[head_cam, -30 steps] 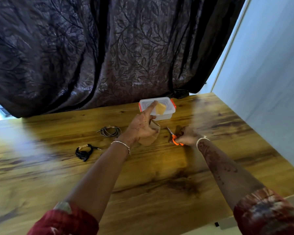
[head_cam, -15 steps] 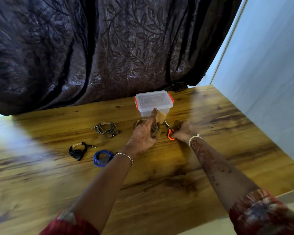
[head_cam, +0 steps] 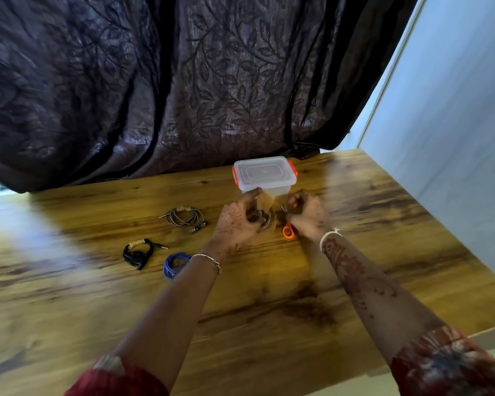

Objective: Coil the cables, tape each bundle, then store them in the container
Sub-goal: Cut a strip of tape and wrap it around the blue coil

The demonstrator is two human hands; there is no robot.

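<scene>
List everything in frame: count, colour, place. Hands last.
clear plastic container with orange latches: 1, clear and orange, lid on, back of table by curtain
grey coiled cable: 1, grey, taped, left of the hands
black coiled cable: 1, black, taped, nearer, further left
blue coiled cable: 1, blue, beside left wrist, partly hidden
brown tape roll: 1, brown strip pulled up, in left hand
orange-handled scissors: 1, orange, in right hand
wooden table: 1, brown
leaf-patterned curtain: 1, dark, behind table
wall: 1, pale blue, right
left hand: grips tape roll
right hand: grips scissors
</scene>
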